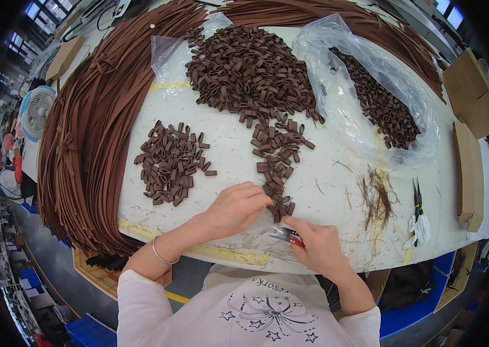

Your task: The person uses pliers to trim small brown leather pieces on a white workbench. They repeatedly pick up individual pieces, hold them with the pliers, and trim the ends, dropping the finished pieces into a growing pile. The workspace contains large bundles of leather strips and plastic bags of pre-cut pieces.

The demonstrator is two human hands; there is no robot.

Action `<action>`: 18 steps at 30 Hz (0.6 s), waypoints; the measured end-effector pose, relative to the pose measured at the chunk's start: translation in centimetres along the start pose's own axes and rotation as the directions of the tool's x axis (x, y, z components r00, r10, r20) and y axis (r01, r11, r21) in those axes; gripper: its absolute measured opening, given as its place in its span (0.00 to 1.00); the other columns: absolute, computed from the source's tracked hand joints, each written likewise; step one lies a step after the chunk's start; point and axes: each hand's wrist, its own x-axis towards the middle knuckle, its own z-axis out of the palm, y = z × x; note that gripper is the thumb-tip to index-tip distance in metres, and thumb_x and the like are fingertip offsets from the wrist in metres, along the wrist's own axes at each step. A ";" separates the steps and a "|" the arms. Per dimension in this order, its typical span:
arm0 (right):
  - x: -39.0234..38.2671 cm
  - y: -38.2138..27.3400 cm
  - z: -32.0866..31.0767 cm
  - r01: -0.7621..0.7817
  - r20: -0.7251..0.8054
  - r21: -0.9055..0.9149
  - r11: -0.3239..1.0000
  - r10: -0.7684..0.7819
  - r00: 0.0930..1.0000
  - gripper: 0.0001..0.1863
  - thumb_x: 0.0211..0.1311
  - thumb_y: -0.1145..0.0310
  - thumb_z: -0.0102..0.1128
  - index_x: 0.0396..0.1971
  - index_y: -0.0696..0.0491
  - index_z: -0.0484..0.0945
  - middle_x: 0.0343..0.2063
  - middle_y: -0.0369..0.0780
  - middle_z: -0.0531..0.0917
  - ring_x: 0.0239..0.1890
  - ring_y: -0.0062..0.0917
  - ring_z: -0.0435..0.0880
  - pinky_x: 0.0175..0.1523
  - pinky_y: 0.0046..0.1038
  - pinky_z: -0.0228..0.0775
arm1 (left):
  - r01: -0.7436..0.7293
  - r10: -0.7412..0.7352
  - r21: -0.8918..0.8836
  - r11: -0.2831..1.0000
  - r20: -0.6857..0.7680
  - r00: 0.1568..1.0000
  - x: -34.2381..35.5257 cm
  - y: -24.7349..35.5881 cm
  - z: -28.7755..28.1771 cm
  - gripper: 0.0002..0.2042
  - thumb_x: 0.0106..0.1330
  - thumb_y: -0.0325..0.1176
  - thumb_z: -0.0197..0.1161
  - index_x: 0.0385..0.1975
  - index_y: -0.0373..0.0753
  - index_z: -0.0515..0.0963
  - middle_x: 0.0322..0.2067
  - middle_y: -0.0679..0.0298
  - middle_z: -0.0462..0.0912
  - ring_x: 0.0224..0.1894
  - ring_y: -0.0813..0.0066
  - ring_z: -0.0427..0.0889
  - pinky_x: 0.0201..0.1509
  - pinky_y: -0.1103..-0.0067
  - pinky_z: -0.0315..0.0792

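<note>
A fan stands left of the thread-littered white table; the right hand clasps red-handled snips; the left hand, at brown loops, has an indeterminable grip.

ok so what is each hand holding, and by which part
The right hand holds a small silver-bladed cutting tool by its red handle. Whether the left hand grips a dark-brown strap loop cannot be told.

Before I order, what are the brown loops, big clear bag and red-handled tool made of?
Brown loops: matte, maybe leather or webbing, holding shape.
Big clear bag: likely glossy plastic, crinkled highlights.
Red-handled tool: probably metal, silvery blades; handle unclear.
</note>
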 end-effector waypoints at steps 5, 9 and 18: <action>1.3 0.6 0.9 -0.008 0.089 -0.104 0.995 0.017 0.996 0.26 0.41 0.71 0.60 0.46 0.48 0.70 0.16 0.36 0.77 0.17 0.28 0.76 0.20 0.28 0.64 | -0.075 0.073 0.020 0.997 0.061 0.995 0.8 -1.3 2.0 0.08 0.48 0.23 0.59 0.30 0.35 0.72 0.28 0.61 0.72 0.34 0.63 0.71 0.35 0.74 0.67; 1.1 0.9 0.7 -0.091 -0.031 -0.047 0.995 0.090 0.995 0.23 0.43 0.71 0.60 0.44 0.49 0.71 0.13 0.38 0.75 0.15 0.30 0.75 0.20 0.28 0.62 | -0.073 0.073 0.005 0.997 -0.055 0.996 0.9 -1.1 2.4 0.07 0.48 0.23 0.59 0.27 0.34 0.70 0.25 0.60 0.71 0.31 0.63 0.71 0.32 0.73 0.66; 2.1 1.6 0.1 -0.256 0.120 0.311 0.915 0.229 0.966 0.10 0.53 0.68 0.55 0.32 0.58 0.72 0.08 0.42 0.68 0.11 0.34 0.67 0.20 0.27 0.58 | 0.406 -0.442 -0.741 0.535 0.164 0.882 1.1 1.0 3.2 0.05 0.49 0.24 0.58 0.19 0.33 0.68 0.18 0.63 0.74 0.19 0.80 0.71 0.21 0.81 0.64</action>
